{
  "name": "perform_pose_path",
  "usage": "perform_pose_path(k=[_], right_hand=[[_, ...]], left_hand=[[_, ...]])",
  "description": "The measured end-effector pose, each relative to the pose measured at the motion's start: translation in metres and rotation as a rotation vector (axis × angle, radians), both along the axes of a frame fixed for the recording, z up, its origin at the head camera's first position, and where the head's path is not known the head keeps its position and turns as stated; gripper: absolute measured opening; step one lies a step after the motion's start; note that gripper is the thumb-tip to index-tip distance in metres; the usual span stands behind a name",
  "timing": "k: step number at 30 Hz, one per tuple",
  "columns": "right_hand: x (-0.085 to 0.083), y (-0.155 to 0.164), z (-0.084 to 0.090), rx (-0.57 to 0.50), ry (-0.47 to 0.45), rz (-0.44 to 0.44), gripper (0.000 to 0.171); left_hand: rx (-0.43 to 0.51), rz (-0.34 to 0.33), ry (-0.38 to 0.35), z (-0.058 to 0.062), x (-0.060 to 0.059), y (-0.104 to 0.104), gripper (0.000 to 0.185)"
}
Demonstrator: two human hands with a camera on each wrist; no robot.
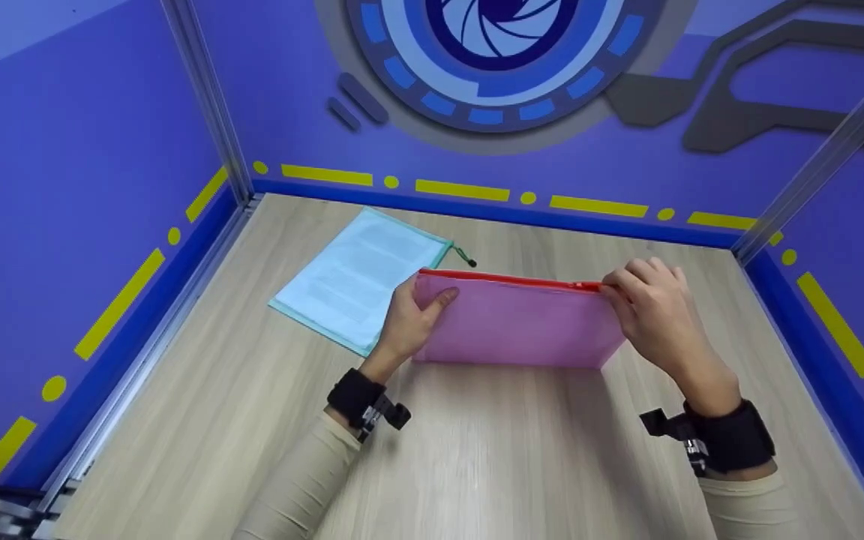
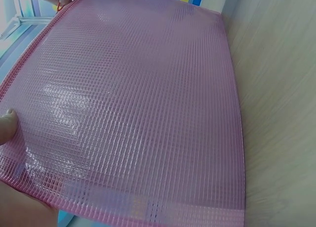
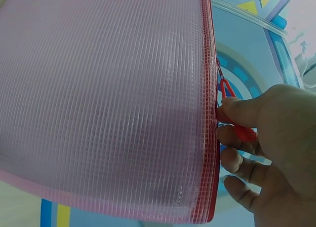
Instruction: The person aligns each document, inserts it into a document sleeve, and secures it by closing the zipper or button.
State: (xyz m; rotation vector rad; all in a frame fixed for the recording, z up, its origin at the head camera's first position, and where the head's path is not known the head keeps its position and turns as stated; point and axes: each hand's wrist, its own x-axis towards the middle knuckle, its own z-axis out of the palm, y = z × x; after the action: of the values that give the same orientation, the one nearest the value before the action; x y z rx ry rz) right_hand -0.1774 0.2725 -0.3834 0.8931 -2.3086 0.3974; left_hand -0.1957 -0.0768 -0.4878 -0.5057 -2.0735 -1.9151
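While both hands' fingers pinch the pink pouch point(image 1: 514, 322), it stands on the wooden table point(image 1: 477, 450).

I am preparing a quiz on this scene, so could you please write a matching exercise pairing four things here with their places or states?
Things:
1. pink pouch
2. blue pouch
3. left hand
4. right hand

Places or states:
A. lying flat on the table, behind the left hand
B. pinching the red zipper pull
C. held upright on its lower edge
D. gripping the pink pouch's left end

Pairs: 1-C, 2-A, 3-D, 4-B
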Motion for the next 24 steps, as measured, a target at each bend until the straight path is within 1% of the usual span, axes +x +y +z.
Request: perform_pose_path(k=[3, 6, 14, 24], right_hand=[[0.000, 0.002, 0.000, 0.000, -0.005, -0.015, 0.000], [0.001, 0.005, 0.000, -0.004, -0.010, -0.029, 0.006], [0.003, 0.013, 0.001, -0.023, -0.002, -0.043, 0.008], [0.004, 0.020, 0.002, -0.023, 0.002, -0.080, 0.009]], left_hand=[[0.001, -0.007, -0.001, 0.000, 0.000, 0.000, 0.034], [0.000, -0.016, -0.007, 0.000, 0.000, -0.001, 0.035], [-0.021, -0.019, -0.013, 0.002, 0.001, -0.002, 0.036], [-0.001, -0.023, -0.020, 0.002, -0.001, -0.002, 0.032]])
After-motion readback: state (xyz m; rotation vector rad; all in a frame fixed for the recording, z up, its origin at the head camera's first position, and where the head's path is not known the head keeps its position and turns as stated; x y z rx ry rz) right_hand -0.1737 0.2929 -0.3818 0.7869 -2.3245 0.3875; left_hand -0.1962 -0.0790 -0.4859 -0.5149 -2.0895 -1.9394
